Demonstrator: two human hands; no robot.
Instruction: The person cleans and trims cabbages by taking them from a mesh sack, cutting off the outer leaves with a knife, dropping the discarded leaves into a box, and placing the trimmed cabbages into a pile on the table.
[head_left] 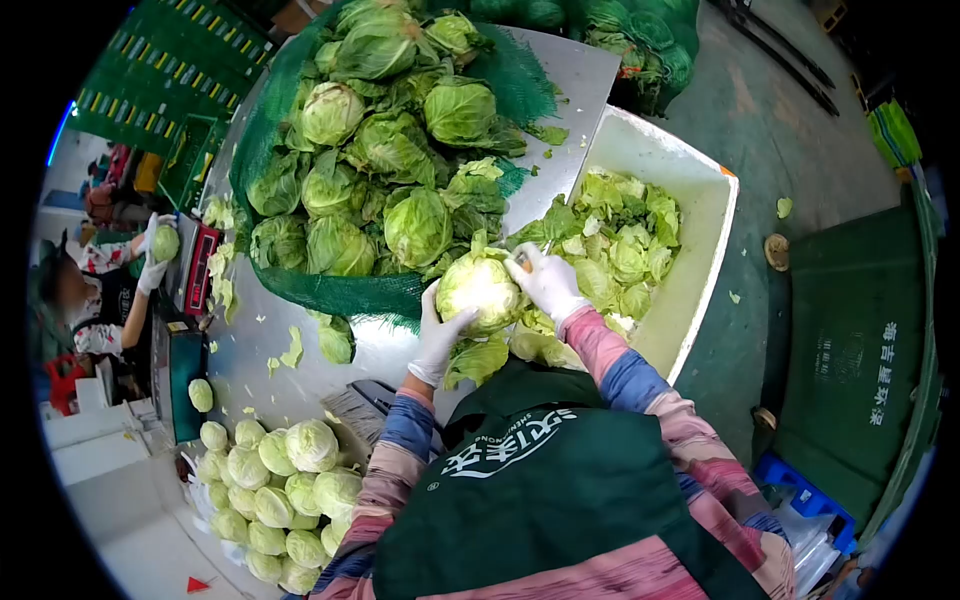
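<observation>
My left hand (441, 335), in a white glove, holds a pale green cabbage (478, 292) from its left side. At the cabbage's upper right is my gloved right hand (548, 284), its fingers bent together; what they grip is too small to name. Behind them, untrimmed cabbages (385, 150) lie heaped on a green net (350, 292) on the metal table (575, 75). Loose leaves (610, 250) fill much of a white foam box (705, 240) to the right. A torn outer leaf (478, 362) hangs just below the held cabbage.
Trimmed cabbages (275, 490) are piled at the lower left. Another person (110, 290) at the far left holds a cabbage by a red scale (201, 268). Green crates (170, 70) stand at the upper left, a large green bin (850, 350) at the right.
</observation>
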